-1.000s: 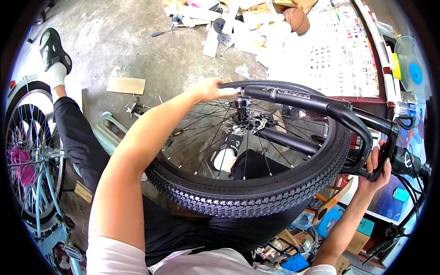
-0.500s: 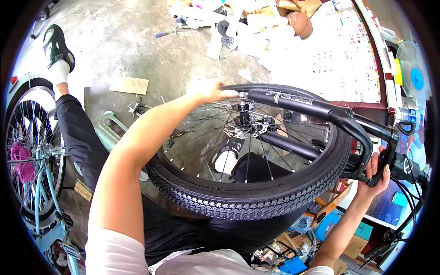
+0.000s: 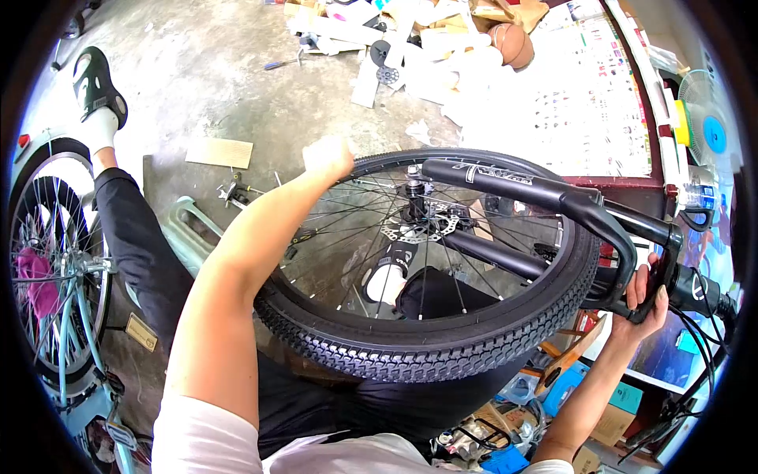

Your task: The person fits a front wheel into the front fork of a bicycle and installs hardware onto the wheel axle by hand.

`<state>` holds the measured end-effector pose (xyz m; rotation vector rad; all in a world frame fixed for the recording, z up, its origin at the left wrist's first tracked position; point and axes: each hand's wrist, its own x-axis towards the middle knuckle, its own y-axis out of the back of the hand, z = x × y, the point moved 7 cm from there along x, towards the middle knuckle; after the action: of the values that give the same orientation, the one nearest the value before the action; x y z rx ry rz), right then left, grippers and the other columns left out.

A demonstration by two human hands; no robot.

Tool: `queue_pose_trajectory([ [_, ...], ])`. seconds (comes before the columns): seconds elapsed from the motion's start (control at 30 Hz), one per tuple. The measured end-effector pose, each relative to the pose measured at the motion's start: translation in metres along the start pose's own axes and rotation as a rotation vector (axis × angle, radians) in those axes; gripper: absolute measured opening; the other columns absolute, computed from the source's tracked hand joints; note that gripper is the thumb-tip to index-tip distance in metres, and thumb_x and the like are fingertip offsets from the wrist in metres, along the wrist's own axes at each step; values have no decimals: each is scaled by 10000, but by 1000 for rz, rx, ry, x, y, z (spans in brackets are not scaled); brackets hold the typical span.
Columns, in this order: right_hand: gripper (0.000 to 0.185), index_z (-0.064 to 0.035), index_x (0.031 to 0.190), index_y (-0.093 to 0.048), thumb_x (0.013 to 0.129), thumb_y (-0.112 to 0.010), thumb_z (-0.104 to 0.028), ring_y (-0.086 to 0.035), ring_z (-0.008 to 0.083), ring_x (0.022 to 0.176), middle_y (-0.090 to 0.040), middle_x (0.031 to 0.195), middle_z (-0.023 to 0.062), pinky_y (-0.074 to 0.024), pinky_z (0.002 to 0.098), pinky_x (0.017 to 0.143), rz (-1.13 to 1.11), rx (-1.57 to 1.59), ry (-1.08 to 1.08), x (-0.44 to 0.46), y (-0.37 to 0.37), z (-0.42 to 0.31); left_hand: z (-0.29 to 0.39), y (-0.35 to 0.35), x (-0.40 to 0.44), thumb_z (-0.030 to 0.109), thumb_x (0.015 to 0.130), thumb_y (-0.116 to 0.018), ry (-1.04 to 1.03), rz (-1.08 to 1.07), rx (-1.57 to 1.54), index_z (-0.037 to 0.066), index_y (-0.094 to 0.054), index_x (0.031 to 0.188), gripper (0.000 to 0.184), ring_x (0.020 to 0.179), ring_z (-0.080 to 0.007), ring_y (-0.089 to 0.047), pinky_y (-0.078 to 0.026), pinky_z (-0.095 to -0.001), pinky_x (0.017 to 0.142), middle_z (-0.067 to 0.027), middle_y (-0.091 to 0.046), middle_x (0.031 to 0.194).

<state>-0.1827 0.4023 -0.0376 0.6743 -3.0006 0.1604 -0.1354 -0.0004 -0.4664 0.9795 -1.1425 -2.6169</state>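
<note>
A black bicycle wheel (image 3: 426, 347) with a knobbly tyre lies tilted over my lap, between the legs of a black suspension fork (image 3: 505, 180). The disc rotor (image 3: 418, 224) and hub show in its middle. My left hand (image 3: 328, 156) is closed at the tyre's far left edge, its fingers mostly hidden and washed out by light. On the right, my right hand (image 3: 643, 304) grips the fork near its crown, fingers wrapped round the black part. Black cables (image 3: 699, 336) hang beside the fork's top.
A light-blue bicycle (image 3: 71, 276) stands at the left. Tools (image 3: 235, 189) and a cardboard piece (image 3: 219, 152) lie on the floor. Further back are scattered packaging and a basketball (image 3: 512, 45). Boxes (image 3: 616, 415) and parts crowd the lower right; a fan (image 3: 713, 133) is at the far right.
My left hand has moved left along the tyre, away from the fork's end, and its fingers have closed. My right hand keeps its hold on the fork.
</note>
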Motion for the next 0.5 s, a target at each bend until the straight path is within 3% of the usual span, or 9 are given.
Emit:
queue_pose_trajectory([
  [0.07, 552, 111, 1307, -427, 909, -596, -232, -381, 81, 527, -411, 675, 18, -333, 205, 507, 6, 6, -4, -1, 3, 0, 4, -7, 21, 522, 841, -674, -139, 74, -147, 26, -712, 1090, 557, 977, -323, -698, -540, -403, 874, -194, -711, 1079],
  [0.2, 558, 112, 1309, -426, 910, -588, -242, -383, 82, 529, -415, 680, 18, -339, 201, 517, -3, 7, 1, -2, 7, 1, 96, 19, -31, 439, 893, -685, -580, -295, -747, 19, -579, 1307, 600, 1075, -224, -635, -492, -365, 944, -147, -683, 1129],
  [0.23, 565, 114, 1312, -421, 908, -586, -243, -376, 82, 527, -412, 681, 16, -343, 205, 512, -3, 7, -10, -1, 7, 0, 102, 10, -32, 417, 896, -696, -621, -384, -820, 19, -510, 1372, 648, 1089, -207, -605, -471, -356, 969, -132, -658, 1163],
  [0.27, 565, 114, 1312, -421, 908, -586, -243, -376, 82, 527, -412, 681, 16, -343, 205, 512, -5, 6, -2, -1, 7, -2, 102, 1, -27, 477, 874, -700, -635, -372, -853, 26, -538, 1351, 676, 1073, -217, -617, -473, -356, 964, -128, -668, 1138],
  [0.37, 563, 116, 1310, -420, 905, -588, -236, -369, 83, 527, -407, 681, 19, -343, 208, 501, -16, 22, -25, 1, 5, 0, 53, -28, 8, 637, 798, -690, -471, -218, -292, 45, -622, 1266, 758, 1078, -262, -655, -491, -377, 953, -164, -700, 1113],
  [0.4, 561, 115, 1311, -420, 905, -586, -234, -368, 83, 527, -406, 682, 19, -343, 210, 503, -12, 16, -16, 2, 5, -1, 32, -9, 7, 644, 797, -688, -328, -50, 89, 38, -644, 1234, 749, 1067, -278, -669, -507, -383, 931, -181, -705, 1108],
  [0.47, 558, 112, 1314, -420, 904, -583, -231, -367, 83, 529, -404, 685, 18, -342, 212, 508, 10, 5, -3, -1, 8, -1, 5, 8, 14, 610, 817, -687, -68, -45, -8, 28, -653, 1216, 707, 1048, -264, -680, -521, -376, 905, -179, -709, 1098],
  [0.5, 563, 112, 1320, -418, 908, -581, -235, -371, 85, 529, -408, 688, 20, -348, 214, 517, 10, 1, 8, -1, 10, 0, 10, 13, 11, 610, 817, -687, -66, -54, -4, 28, -653, 1216, 707, 1048, -264, -680, -521, -376, 905, -179, -709, 1098],
])
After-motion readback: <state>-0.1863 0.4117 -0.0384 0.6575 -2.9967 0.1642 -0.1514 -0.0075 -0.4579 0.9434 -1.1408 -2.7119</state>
